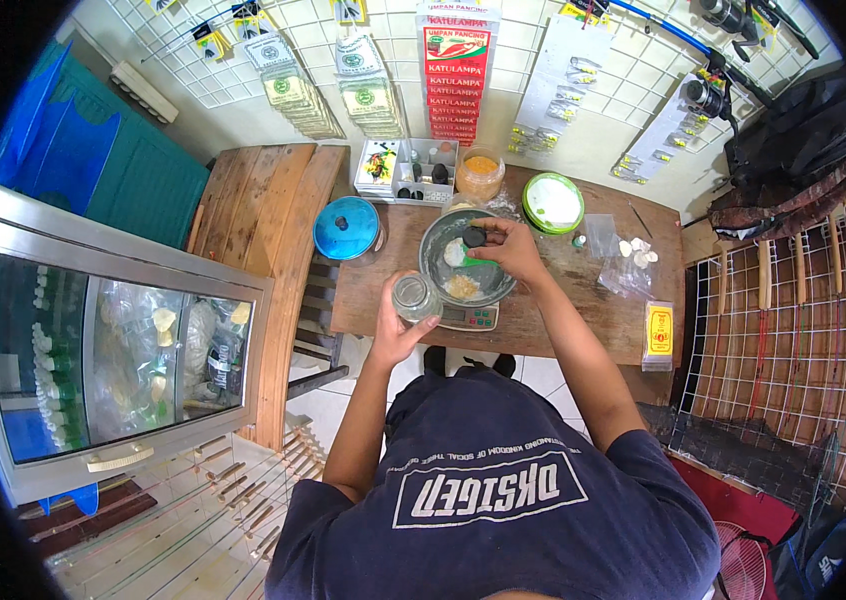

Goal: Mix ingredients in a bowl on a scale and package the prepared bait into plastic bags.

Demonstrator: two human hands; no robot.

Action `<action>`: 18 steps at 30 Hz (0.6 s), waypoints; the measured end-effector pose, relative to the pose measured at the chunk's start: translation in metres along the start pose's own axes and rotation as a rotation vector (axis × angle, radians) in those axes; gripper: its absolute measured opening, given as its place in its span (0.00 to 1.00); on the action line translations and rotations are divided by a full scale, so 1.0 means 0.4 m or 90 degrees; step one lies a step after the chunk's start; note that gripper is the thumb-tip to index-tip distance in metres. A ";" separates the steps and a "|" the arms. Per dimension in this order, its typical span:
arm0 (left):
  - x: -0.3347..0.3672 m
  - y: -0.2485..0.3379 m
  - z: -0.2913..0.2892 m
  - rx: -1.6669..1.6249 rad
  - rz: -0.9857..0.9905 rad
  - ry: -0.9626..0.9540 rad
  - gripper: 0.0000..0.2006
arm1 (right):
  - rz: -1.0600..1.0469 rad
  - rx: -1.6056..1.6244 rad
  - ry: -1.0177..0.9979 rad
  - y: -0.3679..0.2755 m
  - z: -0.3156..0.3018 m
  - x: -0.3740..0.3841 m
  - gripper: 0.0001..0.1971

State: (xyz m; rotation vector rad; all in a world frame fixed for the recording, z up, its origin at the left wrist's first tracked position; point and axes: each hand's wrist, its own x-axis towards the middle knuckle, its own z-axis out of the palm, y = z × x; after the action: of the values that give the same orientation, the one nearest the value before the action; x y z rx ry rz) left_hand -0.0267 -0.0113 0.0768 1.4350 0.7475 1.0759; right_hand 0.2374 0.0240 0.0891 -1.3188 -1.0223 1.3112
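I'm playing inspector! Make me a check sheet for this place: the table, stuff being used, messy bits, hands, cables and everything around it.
Surface: brown wooden table, bare wood showing between things.
Job's things: grey bowl with white and tan heaps inside; scale showing at its near edge; clear jar.
Clutter: blue-lidded tub, orange-filled jar, green-rimmed tub, yellow packet, white pieces by clear plastic bags.
Hands: left hand holds the clear jar; right hand holds a small dark object over the bowl.
Cables: nothing seen.
Surroundings: glass-fronted cabinet left, packets hanging on wall grid.
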 end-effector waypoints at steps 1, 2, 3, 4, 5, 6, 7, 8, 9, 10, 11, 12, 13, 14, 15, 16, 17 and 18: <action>-0.002 0.003 -0.001 0.008 0.011 0.004 0.39 | 0.001 -0.018 -0.001 0.009 -0.003 0.006 0.26; -0.003 0.006 -0.001 0.004 0.019 0.006 0.39 | 0.000 -0.026 0.000 0.018 -0.007 0.011 0.27; -0.002 0.008 -0.001 0.000 0.026 0.008 0.39 | -0.001 -0.035 0.001 0.027 -0.012 0.015 0.27; -0.003 0.009 -0.001 -0.004 0.033 0.010 0.39 | -0.002 -0.043 0.003 0.035 -0.015 0.019 0.28; -0.003 0.011 0.000 -0.008 0.039 0.011 0.39 | -0.002 -0.062 0.002 0.043 -0.018 0.023 0.28; -0.003 0.012 0.002 -0.013 0.044 0.012 0.40 | -0.003 -0.081 0.002 0.051 -0.022 0.028 0.28; -0.004 0.011 0.001 -0.018 0.050 0.014 0.40 | -0.003 -0.100 0.001 0.054 -0.022 0.031 0.28; -0.005 0.009 0.000 -0.019 0.046 0.015 0.40 | -0.009 -0.126 0.002 0.057 -0.022 0.035 0.28; -0.006 0.007 0.000 -0.020 0.042 0.015 0.40 | -0.014 -0.153 0.003 0.060 -0.023 0.038 0.28; -0.007 0.009 0.001 -0.021 0.041 0.015 0.40 | -0.022 -0.180 0.004 0.061 -0.024 0.038 0.28; -0.007 0.010 0.001 -0.022 0.039 0.010 0.40 | -0.026 -0.197 0.006 0.062 -0.025 0.040 0.28; -0.008 0.012 0.000 -0.024 0.038 0.005 0.40 | -0.029 -0.213 0.007 0.062 -0.025 0.041 0.27; -0.008 0.014 -0.001 -0.027 0.034 -0.001 0.40 | -0.031 -0.231 0.009 0.066 -0.028 0.043 0.27; -0.008 0.015 0.000 -0.025 0.033 0.000 0.39 | -0.035 -0.230 0.006 0.068 -0.031 0.044 0.27; -0.008 0.017 0.000 -0.023 0.031 0.000 0.39 | -0.039 -0.229 0.002 0.071 -0.033 0.046 0.27; -0.016 0.017 0.000 -0.021 0.026 0.002 0.39 | -0.040 -0.228 -0.002 0.075 -0.031 0.040 0.27; -0.023 0.015 -0.002 -0.028 0.017 0.001 0.39 | -0.036 -0.229 -0.002 0.079 -0.029 0.034 0.27; -0.031 0.013 -0.005 -0.035 0.007 0.001 0.39 | -0.032 -0.229 -0.002 0.083 -0.026 0.027 0.27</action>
State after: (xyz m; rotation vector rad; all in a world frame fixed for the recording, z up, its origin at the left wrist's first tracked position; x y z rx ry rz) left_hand -0.0337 -0.0225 0.0791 1.3935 0.7065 1.0982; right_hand 0.2462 0.0280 0.0539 -1.5448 -1.3294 1.1241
